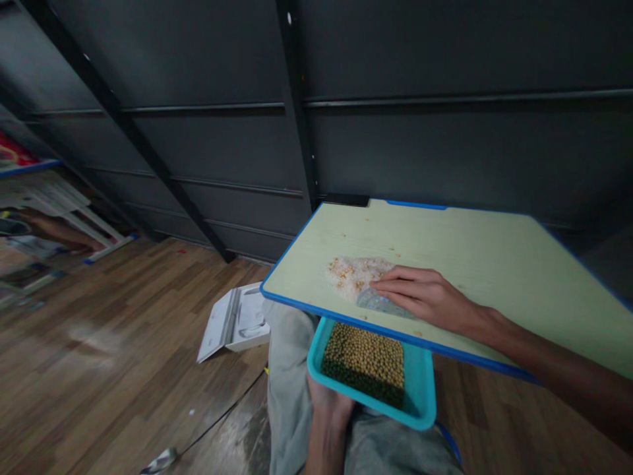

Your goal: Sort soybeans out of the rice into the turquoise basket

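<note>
My left hand (330,402) grips a turquoise plastic tray (422,396) from below, its fingers mostly hidden underneath. Round tan beans (368,353), like soybeans, lie in the tray, which sits under the table's front edge. On the pale table top (475,244), my right hand (420,293) rests with its fingers together over a clear, bluish-grey plastic piece (376,302). Whether that is a bag or a sheet I cannot tell. Touching its left side is a heap of white rice-like grains (353,272) mixed with yellow-orange kernels.
A dark flat object (346,200) lies at the table's back left corner. On the wooden floor are an open white box (242,320) and a cable (222,415). A dark panelled wall (237,145) stands behind. Part of another person (62,231) shows at far left beside a white rack.
</note>
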